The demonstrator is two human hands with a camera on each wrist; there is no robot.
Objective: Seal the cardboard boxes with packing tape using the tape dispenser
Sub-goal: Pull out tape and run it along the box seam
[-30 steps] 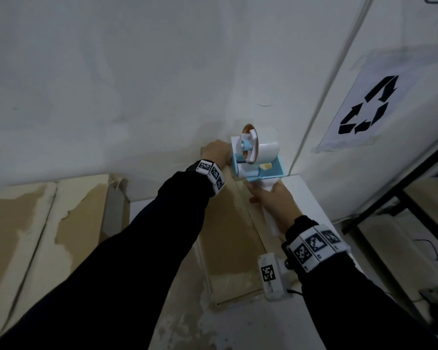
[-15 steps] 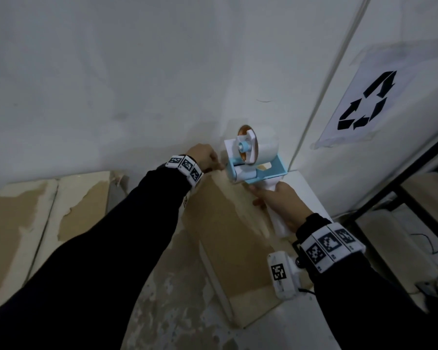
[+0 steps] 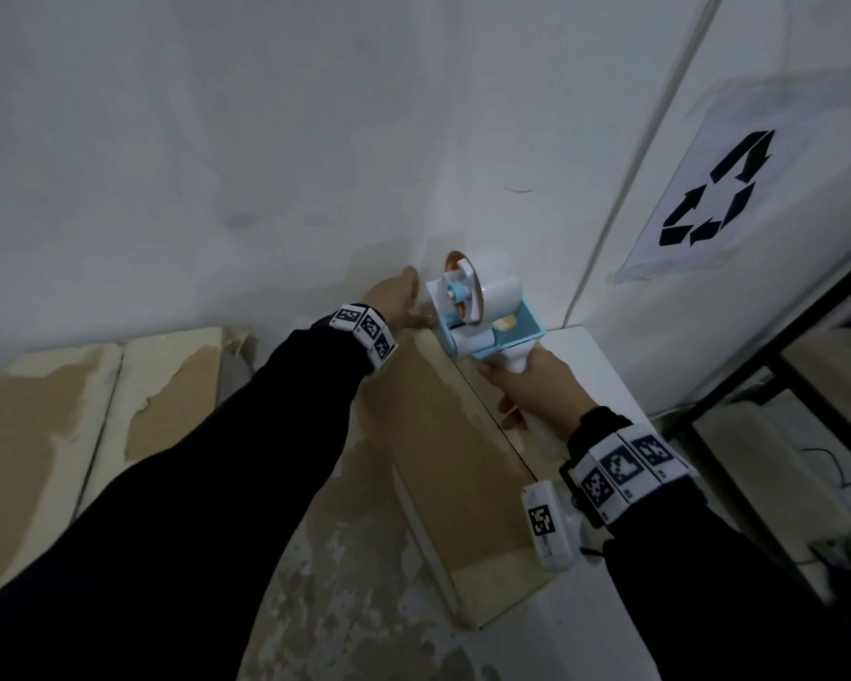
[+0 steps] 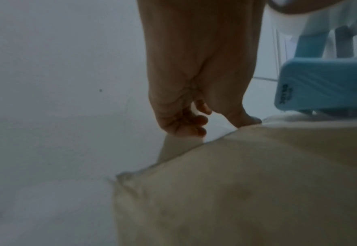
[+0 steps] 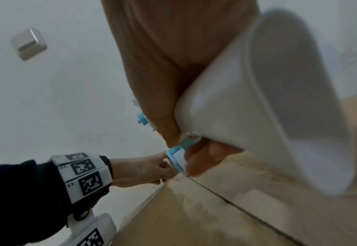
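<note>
I see my right hand (image 3: pixel 536 390) at centre right of the head view, fingers wrapped round the white handle of the tape dispenser (image 3: pixel 487 312). My left hand (image 3: pixel 396 302) reaches to the far edge of the cardboard box (image 3: pixel 438 459) just left of the dispenser; its fingers (image 4: pixel 196 123) are curled, thumb tip on the box edge (whether it pinches tape I cannot tell). The dispenser's blue head sits at the far end of the box's centre seam (image 5: pixel 236 208), close against the white wall (image 3: pixel 217 140). The seam runs toward lower right, with open flap either side.
</note>
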